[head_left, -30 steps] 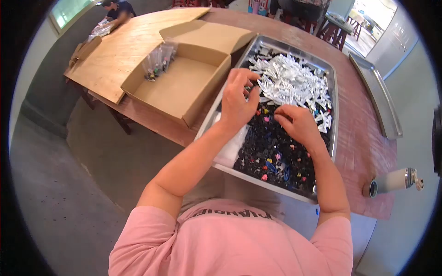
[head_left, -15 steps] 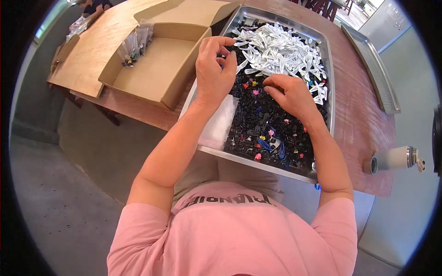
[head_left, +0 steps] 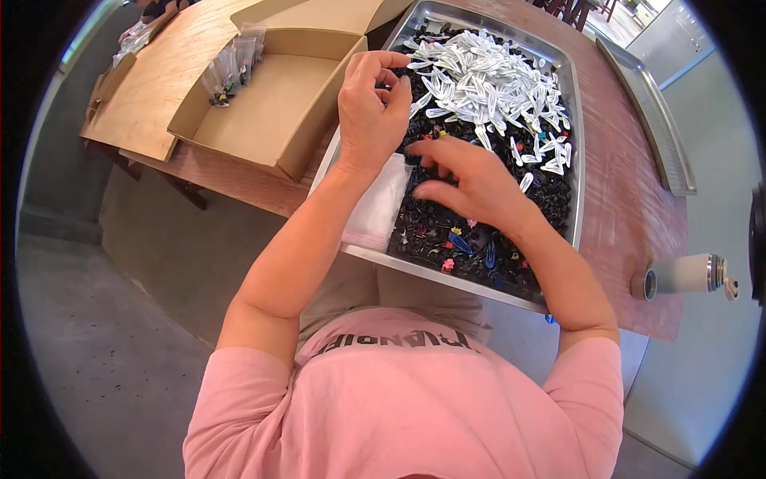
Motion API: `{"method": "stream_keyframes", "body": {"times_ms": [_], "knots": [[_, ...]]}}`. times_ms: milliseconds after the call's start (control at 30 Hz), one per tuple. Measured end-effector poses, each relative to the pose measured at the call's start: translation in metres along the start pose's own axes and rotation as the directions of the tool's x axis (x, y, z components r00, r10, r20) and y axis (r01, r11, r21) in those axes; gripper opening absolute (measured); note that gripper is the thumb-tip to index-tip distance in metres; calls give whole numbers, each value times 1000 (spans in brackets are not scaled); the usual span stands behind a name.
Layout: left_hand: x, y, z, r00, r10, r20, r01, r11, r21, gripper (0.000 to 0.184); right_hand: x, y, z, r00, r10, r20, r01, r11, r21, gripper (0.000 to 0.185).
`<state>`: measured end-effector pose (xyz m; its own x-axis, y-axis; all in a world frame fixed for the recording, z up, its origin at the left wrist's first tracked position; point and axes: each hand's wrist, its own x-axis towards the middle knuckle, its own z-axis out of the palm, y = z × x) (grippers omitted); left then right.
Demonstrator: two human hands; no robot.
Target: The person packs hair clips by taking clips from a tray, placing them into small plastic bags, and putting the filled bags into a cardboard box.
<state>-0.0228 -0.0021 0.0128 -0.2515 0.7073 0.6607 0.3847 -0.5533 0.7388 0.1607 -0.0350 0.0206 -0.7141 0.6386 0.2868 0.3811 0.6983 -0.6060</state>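
A metal tray (head_left: pixel 576 152) holds a heap of white snap hair clips (head_left: pixel 475 76) at its far end and many small black hair clips (head_left: pixel 550 209) nearer me. Pink, yellow and blue pieces lie among the black ones. At the tray's left side, my left hand (head_left: pixel 373 112) is held with curled fingers, its index fingertip beside the white clips; whatever lies within the curl is hidden. My right hand (head_left: pixel 483 188) hovers over the black clips, thumb and fingers apart, nothing visible between them. Clear plastic bags (head_left: pixel 375 203) lie in the tray's near left corner.
An open cardboard box (head_left: pixel 239 132) with small filled bags (head_left: pixel 235 68) stands left of the tray. On the right are a thermos flask (head_left: pixel 682 274), its cup (head_left: pixel 643 284) and another metal tray (head_left: pixel 648 120). A person (head_left: pixel 159 9) sits at the far left.
My right hand has moved left and nearer me, and its fingers have spread apart. Several white clips now lie lower on the black ones. My left hand has barely shifted.
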Motion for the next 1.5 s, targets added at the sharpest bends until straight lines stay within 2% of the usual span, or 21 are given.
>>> {"method": "stream_keyframes", "body": {"times_ms": [33,100,167,233,333,467,567,633,867,1067,1167,1233,1333,1500], "knots": [[0,0,0,1000,-4,2,4,1000,-2,20,1,1,6,1000,1,0,-1,1000,2,46],[0,0,1,1000,-8,5,8,1000,-5,20,1,7,19,986,-137,-97,116,973,-198,51],[0,0,1,1000,-7,3,7,1000,4,20,2,8,22,995,-84,-61,73,982,-172,53],[0,0,1,1000,-2,9,2,1000,11,20,4,8,23,977,-210,16,208,947,-247,48],[0,1,0,1000,1,12,-2,1000,24,20,2,12,37,969,-241,61,248,919,-307,44],[0,-1,0,1000,1,22,-1,1000,21,20,2,12,42,976,-209,64,219,943,-249,44],[0,1,-1,1000,3,27,-4,999,36,20,4,7,43,976,-216,41,219,938,-269,46],[0,-1,0,1000,-1,23,0,1000,30,20,5,5,45,970,-243,1,227,908,-351,39],[0,-2,-1,1000,2,25,-3,999,47,20,4,12,44,975,-220,39,223,945,-241,46],[1,-3,-1,1000,-8,23,8,1000,21,19,7,13,37,969,-244,-26,233,947,-220,38],[1,-3,-1,1000,-14,22,14,1000,8,18,8,12,28,986,-165,-10,158,955,-250,38],[1,-3,-1,1000,-12,21,12,1000,9,18,6,9,27,998,-49,-40,39,975,-218,39],[1,-3,-1,1000,-9,22,9,1000,14,18,4,12,34,989,-94,-118,59,960,-273,41],[1,-3,-1,1000,-14,14,14,1000,15,17,6,12,35,990,-111,-83,93,976,-197,41]]}}
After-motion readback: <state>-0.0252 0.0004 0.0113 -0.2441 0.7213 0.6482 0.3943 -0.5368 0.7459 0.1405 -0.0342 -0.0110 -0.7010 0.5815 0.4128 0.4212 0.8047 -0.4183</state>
